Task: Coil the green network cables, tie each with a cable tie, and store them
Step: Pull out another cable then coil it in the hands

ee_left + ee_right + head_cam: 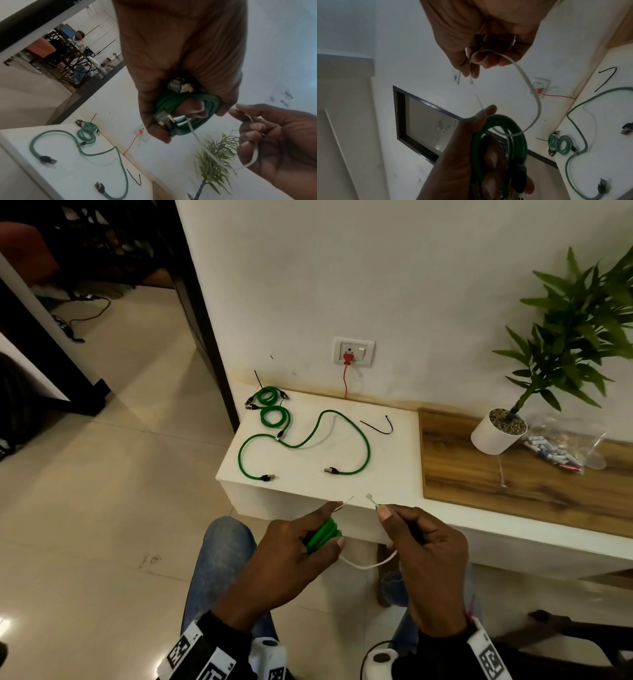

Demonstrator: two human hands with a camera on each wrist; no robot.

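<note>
My left hand (308,546) grips a coiled green cable (323,535) in front of the white table (376,470), and its forefinger and thumb pinch the thin tail of a white cable tie (368,566). The tie passes through the coil (192,129) and loops down and up to my right hand (418,539), which pinches it near its head end (471,81). The two tie ends stand a little apart. On the table lie two coiled, tied green cables (272,407), one loose green cable (342,440) and a black cable tie (378,426).
A wall socket with a red plug (348,358) sits above the table's back edge. To the right, a wooden top (496,484) carries a potted plant (498,431) and a clear plastic bag (561,443). Tiled floor lies to the left; my knees are below my hands.
</note>
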